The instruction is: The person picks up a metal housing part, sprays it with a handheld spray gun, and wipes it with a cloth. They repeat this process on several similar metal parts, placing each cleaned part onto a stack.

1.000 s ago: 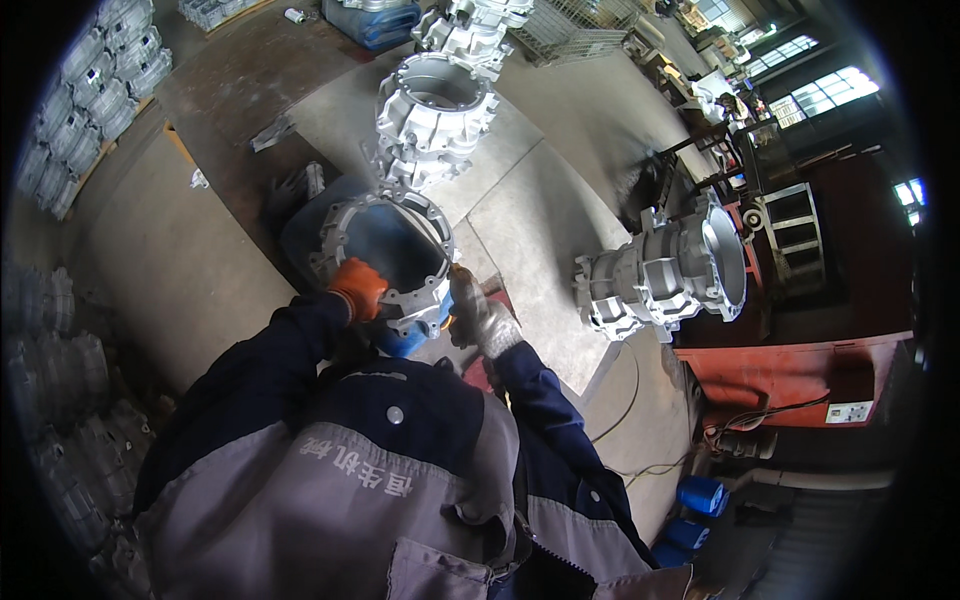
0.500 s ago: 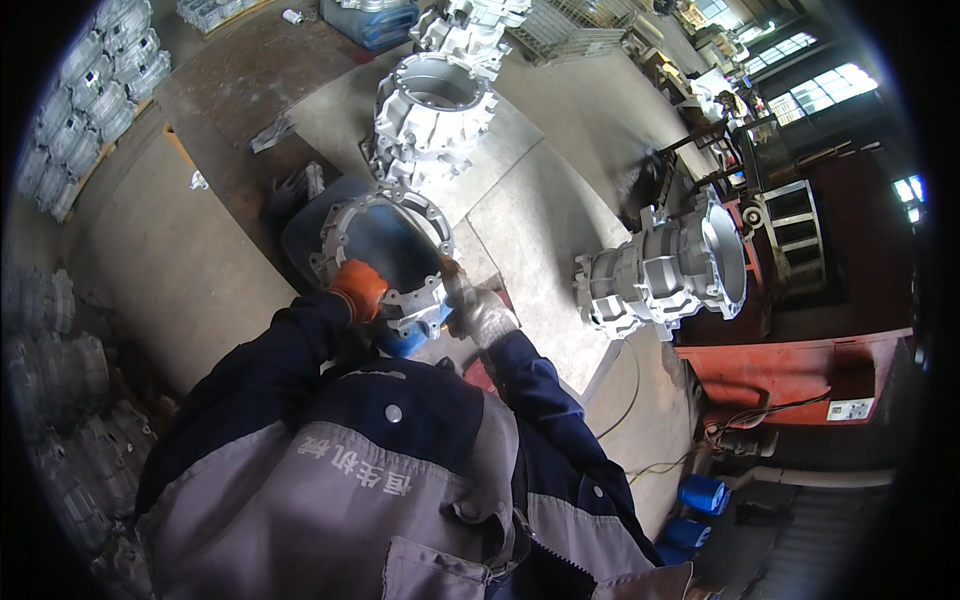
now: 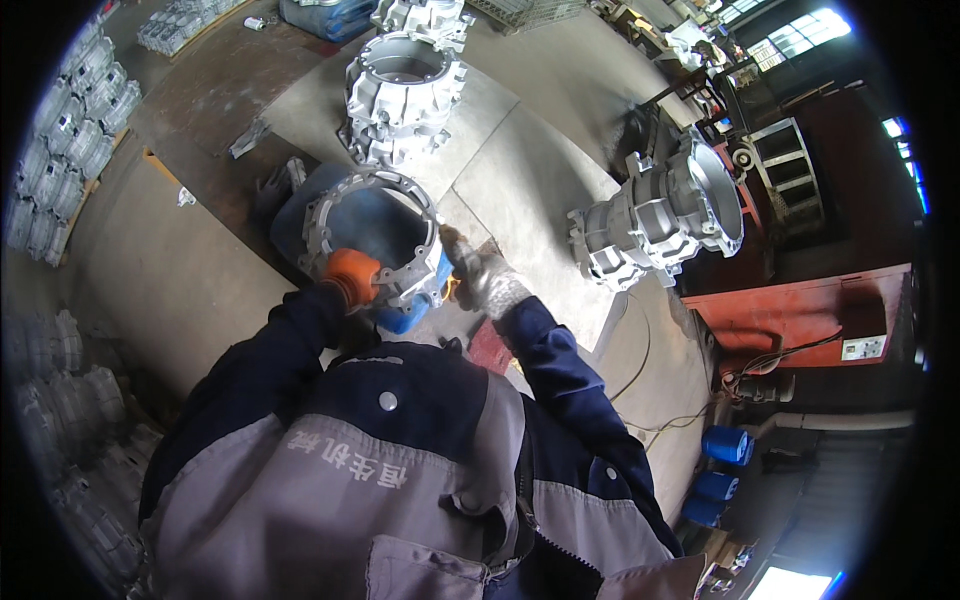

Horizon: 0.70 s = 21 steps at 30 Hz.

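Observation:
A silvery cast-metal ring housing (image 3: 425, 215), with bolt lugs round its rim, is tilted in front of me over a blue plastic drum (image 3: 405, 318). My left hand (image 3: 351, 277), in an orange glove, is closed on the near left part of its rim. Just off the right side of the rim is my right hand (image 3: 485, 278), in a whitish glove with brown-stained fingertips. Its thumb and fingers are apart, and I see nothing held between them. The drum's dark blue side shows through the ring's opening.
Beyond the ring stands a stack of cast housings (image 3: 405, 110). Another housing stack (image 3: 655, 215) stands to the right, by a red metal bench (image 3: 800, 310). More castings (image 3: 75, 165) are piled along the left. A cable (image 3: 640, 365) trails over the floor near blue containers (image 3: 725, 445).
My right hand has come away from the ring's rim, its thumb and fingers parting. The ring has turned slightly in my left hand. The whole view has shifted a little.

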Each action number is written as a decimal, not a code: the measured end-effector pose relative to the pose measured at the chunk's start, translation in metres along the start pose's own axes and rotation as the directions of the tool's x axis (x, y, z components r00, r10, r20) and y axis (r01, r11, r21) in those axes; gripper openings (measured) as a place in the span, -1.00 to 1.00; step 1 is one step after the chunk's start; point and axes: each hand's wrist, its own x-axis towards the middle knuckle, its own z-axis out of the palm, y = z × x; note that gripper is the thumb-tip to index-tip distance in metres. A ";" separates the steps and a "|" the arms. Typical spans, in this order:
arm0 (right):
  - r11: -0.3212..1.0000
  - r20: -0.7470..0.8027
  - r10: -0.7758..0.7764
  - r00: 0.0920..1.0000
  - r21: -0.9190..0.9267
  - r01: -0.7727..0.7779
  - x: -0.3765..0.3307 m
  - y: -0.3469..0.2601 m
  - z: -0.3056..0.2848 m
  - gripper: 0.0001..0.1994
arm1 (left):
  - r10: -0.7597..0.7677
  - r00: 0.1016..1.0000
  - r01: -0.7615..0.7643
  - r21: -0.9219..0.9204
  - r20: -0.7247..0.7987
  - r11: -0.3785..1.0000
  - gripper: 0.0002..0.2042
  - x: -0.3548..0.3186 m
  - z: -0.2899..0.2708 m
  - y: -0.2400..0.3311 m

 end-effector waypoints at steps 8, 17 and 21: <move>0.996 -0.007 0.038 0.999 0.078 -0.037 -0.023 0.001 -0.006 -0.13 | -0.003 0.874 -0.059 -0.112 -0.486 0.992 -0.60 -0.017 -0.045 -0.075; 0.926 0.110 -0.188 0.976 -0.313 0.214 -0.058 -0.015 0.022 -0.38 | -0.161 0.909 0.171 -0.007 -0.384 0.985 -0.59 -0.025 -0.069 -0.088; 0.912 0.020 -0.183 0.983 -0.371 0.177 -0.048 0.008 0.002 -0.48 | -0.013 0.979 0.032 0.087 -0.203 0.996 -0.50 -0.012 -0.040 -0.047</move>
